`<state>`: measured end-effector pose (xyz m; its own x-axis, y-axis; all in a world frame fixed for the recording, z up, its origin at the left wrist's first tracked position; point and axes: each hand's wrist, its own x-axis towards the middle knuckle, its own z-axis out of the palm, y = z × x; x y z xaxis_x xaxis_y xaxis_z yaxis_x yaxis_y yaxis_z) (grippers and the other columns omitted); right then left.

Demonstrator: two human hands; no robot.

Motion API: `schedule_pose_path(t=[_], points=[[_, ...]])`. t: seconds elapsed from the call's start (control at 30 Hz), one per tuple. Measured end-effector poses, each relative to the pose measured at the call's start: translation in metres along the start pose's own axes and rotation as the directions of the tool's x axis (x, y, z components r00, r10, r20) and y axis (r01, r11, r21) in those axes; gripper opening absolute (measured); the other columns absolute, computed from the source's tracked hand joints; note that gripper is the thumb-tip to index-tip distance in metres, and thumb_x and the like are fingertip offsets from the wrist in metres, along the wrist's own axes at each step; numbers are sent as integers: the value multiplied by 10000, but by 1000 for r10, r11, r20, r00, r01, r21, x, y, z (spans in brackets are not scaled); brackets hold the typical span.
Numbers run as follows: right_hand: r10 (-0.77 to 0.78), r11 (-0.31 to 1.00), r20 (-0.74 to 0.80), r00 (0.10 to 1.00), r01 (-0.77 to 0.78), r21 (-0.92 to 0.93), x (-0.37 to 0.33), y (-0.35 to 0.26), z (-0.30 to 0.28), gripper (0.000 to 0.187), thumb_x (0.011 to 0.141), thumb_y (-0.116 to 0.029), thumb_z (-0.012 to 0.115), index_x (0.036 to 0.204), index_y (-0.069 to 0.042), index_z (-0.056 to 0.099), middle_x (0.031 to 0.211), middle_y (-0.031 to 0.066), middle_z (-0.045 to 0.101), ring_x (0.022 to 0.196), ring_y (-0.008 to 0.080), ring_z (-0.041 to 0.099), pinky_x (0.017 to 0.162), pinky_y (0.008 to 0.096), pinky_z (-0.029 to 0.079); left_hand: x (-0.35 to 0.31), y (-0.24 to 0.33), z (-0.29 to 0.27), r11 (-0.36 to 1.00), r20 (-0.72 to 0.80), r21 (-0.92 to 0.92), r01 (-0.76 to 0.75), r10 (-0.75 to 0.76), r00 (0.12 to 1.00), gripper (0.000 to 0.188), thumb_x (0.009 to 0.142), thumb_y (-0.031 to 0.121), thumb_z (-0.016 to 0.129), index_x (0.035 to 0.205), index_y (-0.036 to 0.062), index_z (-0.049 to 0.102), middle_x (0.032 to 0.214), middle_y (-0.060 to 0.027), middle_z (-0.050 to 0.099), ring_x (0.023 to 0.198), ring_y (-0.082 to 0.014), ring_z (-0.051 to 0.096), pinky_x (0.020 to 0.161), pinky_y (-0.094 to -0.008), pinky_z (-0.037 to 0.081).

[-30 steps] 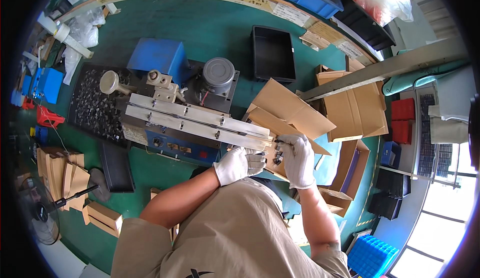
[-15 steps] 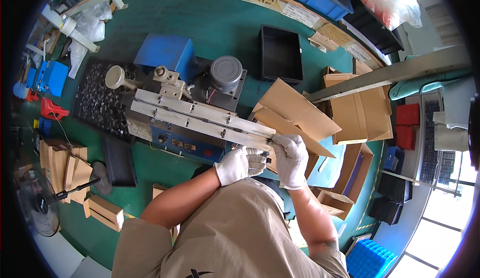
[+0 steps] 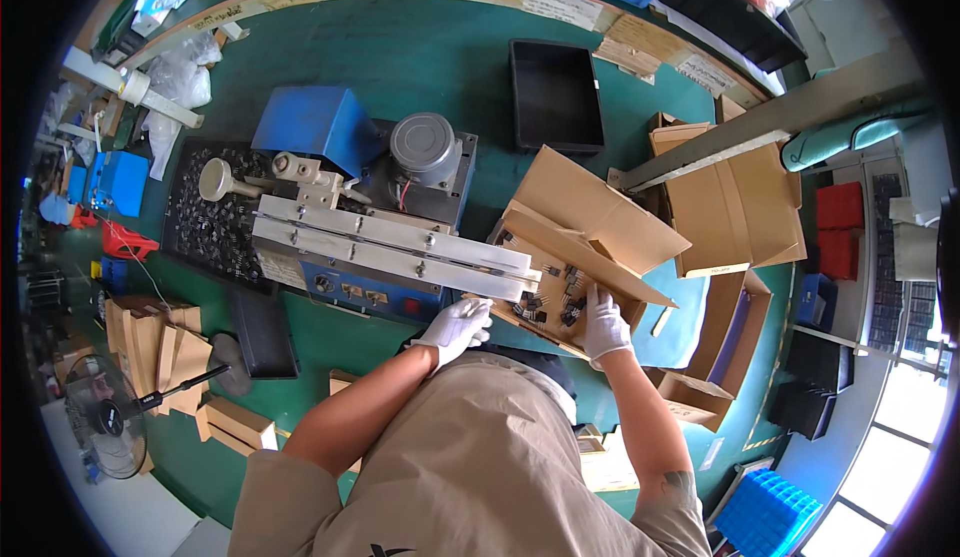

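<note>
My right hand (image 3: pixel 606 327), in a white glove, reaches into an open cardboard box (image 3: pixel 632 309). Its fingers are stretched out beside small black electronic components with thin metal leads (image 3: pixel 572 309), lying loose in the box; I see nothing held, though the undersides of the fingers are hidden. My left hand (image 3: pixel 456 329), also gloved, is just below the front of a bench machine (image 3: pixel 345 282), its fingers loosely bent and apart, with nothing visible in them. Above the hands, a long metal double rail (image 3: pixel 395 249) slopes from the machine to the box.
Many dark small parts fill a black tray (image 3: pixel 215 207) left of the machine. An black bin (image 3: pixel 556 97) stands behind the box. More cardboard boxes (image 3: pixel 735 207) sit to the right, near a slanting post (image 3: pixel 760 132). A fan (image 3: pixel 105 412) stands at lower left.
My right hand has left the rail's end and come down into the box. My left hand has drawn back leftward from the rail. The view has shifted, and the components in the box now show.
</note>
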<state>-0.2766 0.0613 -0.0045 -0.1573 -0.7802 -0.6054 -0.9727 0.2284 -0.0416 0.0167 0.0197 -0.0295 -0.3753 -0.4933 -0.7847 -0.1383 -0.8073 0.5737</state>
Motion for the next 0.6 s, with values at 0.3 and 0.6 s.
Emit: schedule_pose_path(t=[0.3, 0.6], points=[[-465, 829, -251, 849, 517, 211, 40, -27, 22, 807, 729, -147, 796, 1429, -31, 411, 1398, 211, 446, 1250, 407, 503, 1014, 471, 466, 11, -13, 3, 667, -76, 679, -308, 480, 874, 349, 969, 192, 602, 1270, 17, 584, 1207, -174, 673, 1112, -275, 656, 949, -350, 511], [-167, 951, -423, 891, 259, 170, 31, -16, 25, 826, 723, -270, 797, 1430, -43, 436, 1408, 168, 453, 1299, 373, 435, 1028, 520, 401, 10, -15, 17, 480, -139, 861, -165, 536, 833, 412, 960, 299, 586, 1286, 48, 579, 1237, -221, 643, 1140, -401, 606, 976, -443, 488]])
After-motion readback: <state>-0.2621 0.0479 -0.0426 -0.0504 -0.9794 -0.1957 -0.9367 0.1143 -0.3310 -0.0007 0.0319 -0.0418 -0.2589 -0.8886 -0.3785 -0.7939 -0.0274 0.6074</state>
